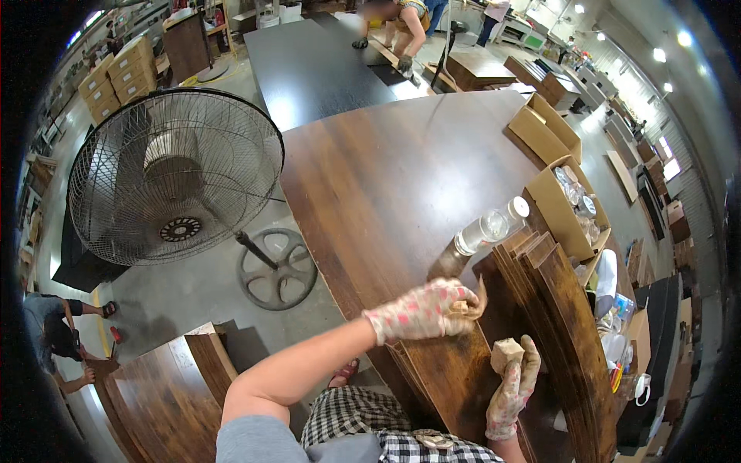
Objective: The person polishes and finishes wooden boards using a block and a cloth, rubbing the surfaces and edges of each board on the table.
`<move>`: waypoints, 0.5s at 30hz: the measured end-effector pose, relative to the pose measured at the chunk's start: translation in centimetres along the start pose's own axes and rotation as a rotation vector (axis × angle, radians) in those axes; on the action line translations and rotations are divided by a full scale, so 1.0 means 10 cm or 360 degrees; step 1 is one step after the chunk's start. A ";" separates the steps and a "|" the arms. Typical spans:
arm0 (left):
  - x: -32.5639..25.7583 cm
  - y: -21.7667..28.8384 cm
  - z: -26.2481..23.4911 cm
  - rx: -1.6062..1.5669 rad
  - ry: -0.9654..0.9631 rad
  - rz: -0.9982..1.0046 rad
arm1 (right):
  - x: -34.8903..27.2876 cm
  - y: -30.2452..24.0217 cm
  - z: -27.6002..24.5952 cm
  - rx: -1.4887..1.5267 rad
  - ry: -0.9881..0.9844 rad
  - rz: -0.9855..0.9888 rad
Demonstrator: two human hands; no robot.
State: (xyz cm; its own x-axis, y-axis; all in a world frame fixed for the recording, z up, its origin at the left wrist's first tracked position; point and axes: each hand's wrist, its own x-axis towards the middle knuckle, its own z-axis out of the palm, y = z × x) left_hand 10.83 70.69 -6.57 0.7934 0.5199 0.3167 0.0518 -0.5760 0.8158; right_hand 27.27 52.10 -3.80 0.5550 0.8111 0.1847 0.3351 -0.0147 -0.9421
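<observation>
Both my hands wear white work gloves with pink spots. My left hand point(428, 310) is closed over the brown wooden tabletop point(370, 208), its fingers bent round a small tan piece whose kind is partly hidden by the glove. To the right and nearer my body, my right hand point(515, 393) grips a small beige block point(505, 356) between thumb and fingers. Below the hands lies a dark-brown wood-grain board point(451, 378). Right beside them stands a stack of curved brown boards point(567, 324). Just beyond my left hand is a clear bottle point(482, 231) with a white cap.
Open cardboard boxes point(567, 212) hold clear bottles along the table's right edge. A large caged fan point(176, 176) stands at the left. Another person point(405, 35) works at a black panel point(316, 73) ahead. More brown panels point(162, 393) lie at lower left, near a second person point(58, 332).
</observation>
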 end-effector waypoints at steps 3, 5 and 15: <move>0.04 0.00 0.00 -0.0759 -0.0069 -0.0331 | -0.01 -0.01 0.01 -0.0032 -0.0004 -0.0004; 0.13 0.15 -0.20 -0.0669 -0.0187 -0.0734 | -0.01 0.06 -0.02 -0.0013 -0.0085 0.0000; -0.29 0.84 -0.07 -0.0021 0.0309 0.0273 | 0.06 0.05 -0.02 0.0360 0.0000 0.0045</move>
State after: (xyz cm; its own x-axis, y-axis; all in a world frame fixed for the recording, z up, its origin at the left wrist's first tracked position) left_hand 8.53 64.74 -0.29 0.6583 0.5273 0.5371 -0.0825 -0.6587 0.7479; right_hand 27.93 52.44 -4.09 0.5618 0.8121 0.1576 0.1402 0.0943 -0.9856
